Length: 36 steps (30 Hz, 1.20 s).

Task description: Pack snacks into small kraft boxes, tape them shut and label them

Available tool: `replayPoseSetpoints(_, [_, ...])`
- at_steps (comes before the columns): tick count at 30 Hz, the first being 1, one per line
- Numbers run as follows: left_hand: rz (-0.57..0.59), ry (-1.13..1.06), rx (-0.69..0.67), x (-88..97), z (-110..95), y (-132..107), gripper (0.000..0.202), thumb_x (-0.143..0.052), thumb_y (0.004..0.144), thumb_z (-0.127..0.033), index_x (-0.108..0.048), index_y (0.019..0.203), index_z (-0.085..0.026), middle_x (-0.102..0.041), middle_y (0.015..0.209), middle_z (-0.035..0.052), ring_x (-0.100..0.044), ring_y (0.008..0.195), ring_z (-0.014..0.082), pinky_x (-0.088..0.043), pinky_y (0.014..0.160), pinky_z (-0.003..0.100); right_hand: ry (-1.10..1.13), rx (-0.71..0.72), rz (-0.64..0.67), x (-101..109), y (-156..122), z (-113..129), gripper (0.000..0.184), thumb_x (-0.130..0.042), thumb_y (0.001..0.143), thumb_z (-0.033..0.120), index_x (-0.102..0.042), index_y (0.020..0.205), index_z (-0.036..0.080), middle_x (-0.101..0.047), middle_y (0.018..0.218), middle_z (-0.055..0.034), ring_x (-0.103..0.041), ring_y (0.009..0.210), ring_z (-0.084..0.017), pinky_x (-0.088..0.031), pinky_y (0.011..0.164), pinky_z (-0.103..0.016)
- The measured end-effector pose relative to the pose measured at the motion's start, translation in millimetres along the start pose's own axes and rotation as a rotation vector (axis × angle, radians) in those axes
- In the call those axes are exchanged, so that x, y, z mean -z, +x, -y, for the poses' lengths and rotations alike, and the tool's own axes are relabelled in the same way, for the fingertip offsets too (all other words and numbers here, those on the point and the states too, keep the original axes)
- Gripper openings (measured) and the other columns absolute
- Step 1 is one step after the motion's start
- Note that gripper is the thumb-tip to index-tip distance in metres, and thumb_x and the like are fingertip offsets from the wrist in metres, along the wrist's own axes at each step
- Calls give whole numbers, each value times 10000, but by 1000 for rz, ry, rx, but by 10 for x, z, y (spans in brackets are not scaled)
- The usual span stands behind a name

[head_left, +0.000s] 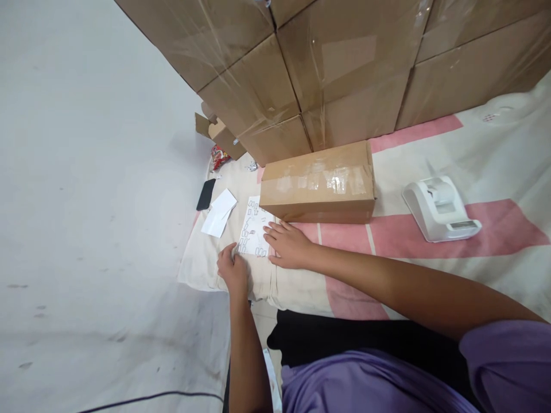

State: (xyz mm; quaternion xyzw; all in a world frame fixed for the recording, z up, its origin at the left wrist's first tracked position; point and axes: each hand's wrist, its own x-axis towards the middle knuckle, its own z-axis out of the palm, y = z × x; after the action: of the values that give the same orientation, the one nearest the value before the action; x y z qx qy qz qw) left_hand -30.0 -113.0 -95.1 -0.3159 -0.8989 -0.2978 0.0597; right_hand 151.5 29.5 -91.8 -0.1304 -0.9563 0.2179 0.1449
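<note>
A white sheet of printed labels point(253, 226) lies on a cream and pink striped cloth point(430, 229) on the floor. My right hand point(287, 243) rests flat on the sheet's right edge, fingers stretched out. My left hand point(233, 269) sits at the sheet's near left corner, fingers curled in a pinch at the corner; what is between them is too small to name. A long taped cardboard box point(318, 183) lies just beyond the sheet.
Stacked, film-wrapped cardboard cartons point(344, 63) rise behind. A white label printer point(439, 207) sits on the cloth to the right. White paper slips point(219, 213), a black phone point(206, 194) and a red wrapper point(219, 156) lie left. Grey floor lies at left with a cable point(146, 397).
</note>
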Motion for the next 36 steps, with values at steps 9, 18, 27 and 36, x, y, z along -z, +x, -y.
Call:
replayPoseSetpoints(9, [28, -203, -132, -30, 112, 49, 275, -503, 880, -211, -682, 1087, -235, -681, 1202, 75, -621, 1186, 219, -476, 1067, 380, 5, -1, -11, -13, -6, -7, 624, -569, 933, 426, -547, 1431, 50, -447, 1589, -195, -349, 1514, -363, -241, 1253, -517])
replayPoseSetpoints(18, [64, -270, -166, -7, 74, 44, 234, -676, 840, -342, -681, 1038, -217, -672, 1197, 83, -622, 1169, 232, -483, 1020, 372, 5, -31, -37, 25, -14, 19, 614, -560, 938, 407, -551, 1411, 16, -463, 1572, -215, -346, 1509, -369, -249, 1256, -492])
replayPoseSetpoints(27, [98, -255, -145, -14, 42, 35, 284, -635, 877, -392, -729, 1059, -196, -669, 1015, 59, -622, 861, 168, -528, 858, 312, -2, -56, -103, 25, -27, -9, 635, -568, 942, 383, -477, 1521, 141, -450, 1558, -224, -329, 1500, -411, -247, 1229, -530])
replayPoseSetpoints(36, [111, -202, -150, -54, 33, 53, 263, -636, 868, -352, -767, 1062, -234, -624, 1064, 58, -618, 896, 172, -519, 873, 321, -3, -63, -73, 31, -25, -6, 620, -563, 940, 376, -495, 1488, 93, -473, 1537, -225, -333, 1495, -417, -255, 1230, -542])
